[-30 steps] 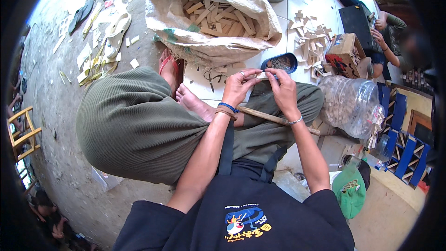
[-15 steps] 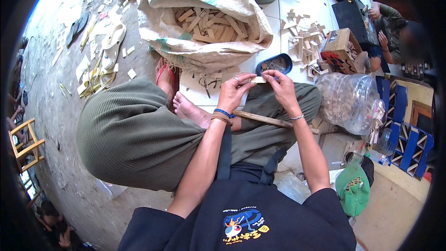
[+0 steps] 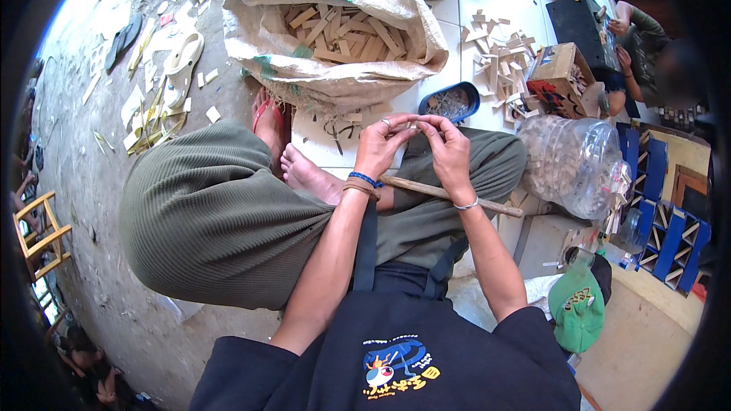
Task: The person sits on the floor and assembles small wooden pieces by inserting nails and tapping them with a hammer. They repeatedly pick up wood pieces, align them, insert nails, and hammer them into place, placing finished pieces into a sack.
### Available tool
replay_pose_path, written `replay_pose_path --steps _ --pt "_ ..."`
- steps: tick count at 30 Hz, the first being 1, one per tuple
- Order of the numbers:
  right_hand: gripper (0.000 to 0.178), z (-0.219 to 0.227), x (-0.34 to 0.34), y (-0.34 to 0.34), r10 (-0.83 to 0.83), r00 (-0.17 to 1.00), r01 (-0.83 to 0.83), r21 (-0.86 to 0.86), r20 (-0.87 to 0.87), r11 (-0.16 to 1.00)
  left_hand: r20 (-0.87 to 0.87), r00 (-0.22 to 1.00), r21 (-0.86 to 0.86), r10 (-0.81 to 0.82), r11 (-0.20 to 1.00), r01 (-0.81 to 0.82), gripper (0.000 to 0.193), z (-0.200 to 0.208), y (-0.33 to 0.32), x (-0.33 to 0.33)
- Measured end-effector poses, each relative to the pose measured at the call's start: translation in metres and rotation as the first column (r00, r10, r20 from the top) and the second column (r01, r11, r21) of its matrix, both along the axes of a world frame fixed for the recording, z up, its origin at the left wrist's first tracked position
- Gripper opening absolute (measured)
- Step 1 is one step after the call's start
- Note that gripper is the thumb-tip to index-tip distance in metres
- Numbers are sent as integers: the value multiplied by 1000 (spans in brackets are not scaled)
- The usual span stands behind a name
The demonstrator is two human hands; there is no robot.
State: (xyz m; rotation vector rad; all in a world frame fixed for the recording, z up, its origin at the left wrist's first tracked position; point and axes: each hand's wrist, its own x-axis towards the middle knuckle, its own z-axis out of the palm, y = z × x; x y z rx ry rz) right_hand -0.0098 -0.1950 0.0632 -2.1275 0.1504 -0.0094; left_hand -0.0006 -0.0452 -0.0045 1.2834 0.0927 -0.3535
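Observation:
My left hand and my right hand meet fingertip to fingertip above my crossed legs. Both are closed in a pinch on a small pale wooden piece, of which only a sliver shows between the fingers. A wooden stick lies across my lap beneath the wrists. Just beyond my right fingers sits a blue tray with small thin metal bits inside, too fine to make out. Farther off stands an open woven sack heaped with flat wooden pieces.
Loose wooden blocks are piled on the white tiles beside a cardboard box. A large clear plastic jug lies at my right, near a green cap. White clogs rest on the left floor. Another person sits far right.
My hands have drawn closer together and shifted slightly left. The wooden piece, plainly visible between them before, is now mostly covered by my fingers.

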Motion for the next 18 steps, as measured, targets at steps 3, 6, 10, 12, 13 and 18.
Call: replay_pose_path --steps 3,6,10,12,13,18 --pt "16 0 2 2 53 992 -34 -152 118 988 -8 1000 -4 11 1000 -11 31 0 0 -1" --pt "15 0 5 3 74 988 -47 -194 134 980 35 999 19 9 1000 -9 31 -1 0 0" --pt "15 -1 6 4 78 988 -51 -196 130 979 15 999 -18 36 999 -36 29 -2 -2 0" --pt "15 -2 5 5 84 987 -54 -205 137 977 6 999 -19 45 999 -45 30 -2 -2 0" --pt "16 -3 4 6 88 986 -58 -209 141 976 25 999 -21 48 999 -47 29 -2 -2 -1" --pt "16 -7 4 8 73 985 -39 -211 156 977 24 998 -19 49 999 -49 29 -4 -2 -1"
